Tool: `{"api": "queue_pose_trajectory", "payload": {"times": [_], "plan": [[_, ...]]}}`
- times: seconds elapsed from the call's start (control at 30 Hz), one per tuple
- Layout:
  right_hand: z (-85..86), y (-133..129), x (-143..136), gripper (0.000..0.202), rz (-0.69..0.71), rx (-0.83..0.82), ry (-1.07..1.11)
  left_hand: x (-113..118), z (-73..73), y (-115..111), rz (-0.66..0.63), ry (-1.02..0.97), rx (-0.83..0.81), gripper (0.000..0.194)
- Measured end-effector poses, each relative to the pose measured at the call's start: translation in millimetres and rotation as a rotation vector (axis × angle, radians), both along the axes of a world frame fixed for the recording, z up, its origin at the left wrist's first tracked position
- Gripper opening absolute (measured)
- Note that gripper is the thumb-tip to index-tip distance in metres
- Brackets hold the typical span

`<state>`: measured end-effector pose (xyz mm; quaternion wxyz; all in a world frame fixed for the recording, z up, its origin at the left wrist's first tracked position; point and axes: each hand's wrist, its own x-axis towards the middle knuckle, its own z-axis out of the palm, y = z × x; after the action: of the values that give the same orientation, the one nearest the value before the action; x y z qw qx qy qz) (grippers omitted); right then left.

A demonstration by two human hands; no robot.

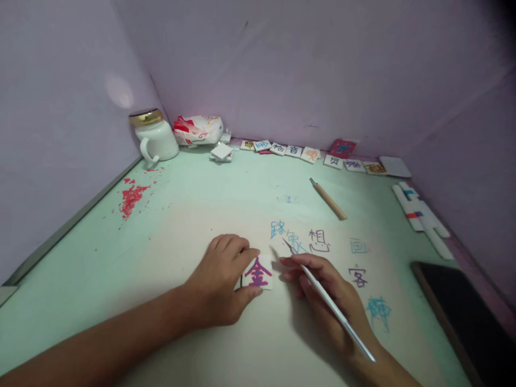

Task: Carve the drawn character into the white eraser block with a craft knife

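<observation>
My left hand (226, 279) grips a small white square tile (267, 280) by its left side, thumb below and fingers above. A purple Chinese character with reddish edges covers the tile's face. In my right hand (330, 295) is a slim silver-white craft knife (328, 300), held like a pen. Its thin pointed tip is aimed up and left, apart from the tile. Blue and purple characters (318, 240) are written on the table surface (209, 199) around my right hand.
Along the back wall lie several character tiles (294, 150) and a stack of blank tiles (222, 152). A lidded white mug (161, 141), a tissue pack (199, 130) and red shavings (132, 200) are at left. A wooden-handled tool (329, 200), white markers (423, 217) and a dark phone (459, 317) lie right.
</observation>
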<state>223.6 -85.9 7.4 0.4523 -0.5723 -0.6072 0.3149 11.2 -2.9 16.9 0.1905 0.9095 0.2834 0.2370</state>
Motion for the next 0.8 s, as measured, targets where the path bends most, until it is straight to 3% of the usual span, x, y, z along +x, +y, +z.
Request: {"api": "queue_pose_trajectory", "payload": {"times": [0.23, 0.37, 0.5, 0.6, 0.7, 0.8], "plan": [[4.4, -2.6, -1.0, 0.028, -0.016, -0.049, 0.012, -1.2, 4.0, 0.9, -0.008, -0.002, -0.051, 0.031], [11.6, -6.4, -3.9, 0.024, -0.066, 0.045, -0.087, -1.2, 6.3, 1.1, -0.007, 0.009, -0.077, 0.031], [12.3, -8.5, -3.1, 0.035, 0.036, 0.140, -0.186, -1.6, 8.1, 0.9, -0.011, 0.044, -0.117, 0.031], [13.3, -9.7, -0.3, 0.044, 0.077, 0.065, -0.153, -1.6, 9.1, 1.6, -0.010, 0.076, -0.121, 0.030], [18.4, -14.4, 2.9, 0.034, 0.039, -0.053, -0.058, -1.1, 9.4, 2.8, -0.007, 0.069, -0.093, 0.030], [23.4, -19.7, 5.1, 0.021, -0.058, -0.050, 0.023, -0.6, 9.3, 3.0, -0.013, 0.065, -0.108, 0.030]]}}
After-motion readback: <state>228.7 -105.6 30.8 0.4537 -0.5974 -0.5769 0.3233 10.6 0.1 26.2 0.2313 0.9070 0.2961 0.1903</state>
